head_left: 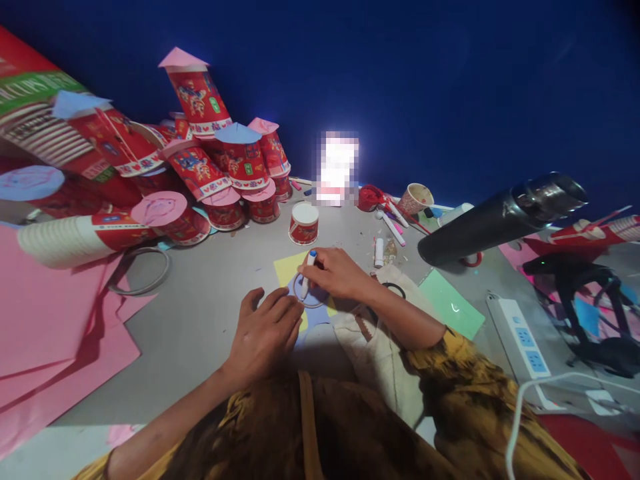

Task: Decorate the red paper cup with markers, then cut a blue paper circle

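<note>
My right hand (333, 272) grips a white marker (306, 283) with a blue end, its tip pointing down at a blue-purple piece of paper (319, 319). A thin ring (311, 306) lies on that paper, around the marker's lower end. My left hand (267, 327) rests palm down with fingers spread, its fingertips at the ring's left edge; whether they press on it I cannot tell. Under the blue paper is a yellow sheet (286, 268). Just beyond my hands an upturned red paper cup (304, 225) stands on the grey table.
Stacked red cups with paper cone tops (197, 100) stand back left, pink sheets (45, 300) nearer. A black flask (490, 220), green paper (453, 303), power strip (520, 340) and cloth bag (375, 353) lie right. A blurred bright screen (337, 167) stands behind.
</note>
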